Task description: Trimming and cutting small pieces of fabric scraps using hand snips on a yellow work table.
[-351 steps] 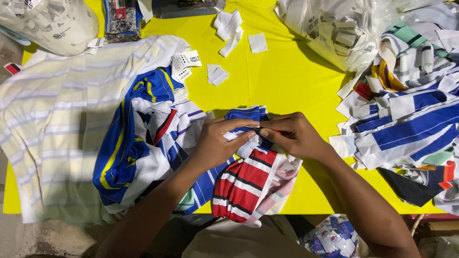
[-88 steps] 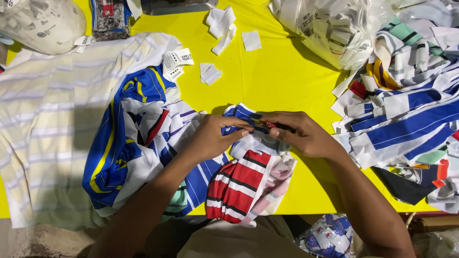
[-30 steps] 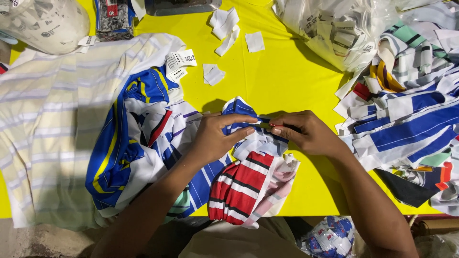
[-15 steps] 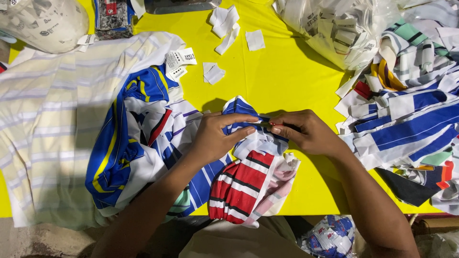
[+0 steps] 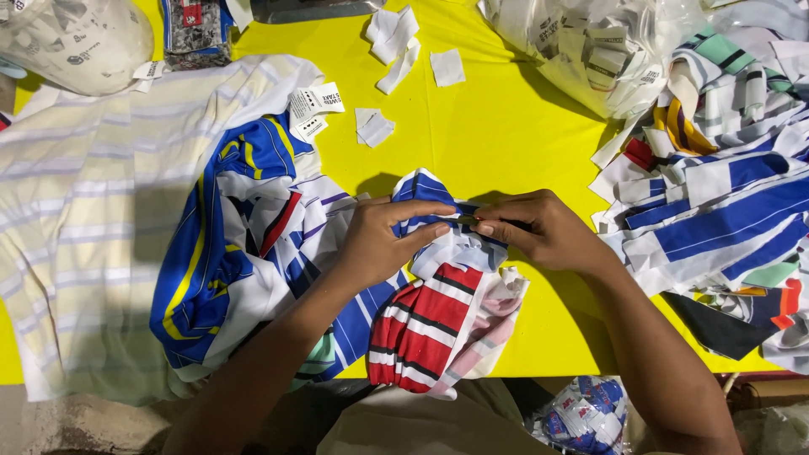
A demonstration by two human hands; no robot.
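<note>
A yellow table point(image 5: 506, 126) fills most of the frame. Across its left side lies a pale cream striped shirt point(image 5: 76, 219), and overlapping that, left of centre, a blue, white and yellow garment point(image 5: 223, 261). A heap of blue, white and green striped cloth pieces point(image 5: 716, 202) crowds the right edge, with a clear plastic bag of white labels point(image 5: 590, 50) at the upper right. Below centre a red and white striped piece point(image 5: 425, 324) hangs over the table's near edge. In the middle of the frame the left hand point(image 5: 379, 240) and the right hand point(image 5: 539, 232) meet on a blue and white striped fabric piece point(image 5: 430, 198); both hands have fingers and thumb closed narrowly, pinching its bunched edge between them. Small white paper tags point(image 5: 316, 109) lie scattered in the upper centre of the table.
</note>
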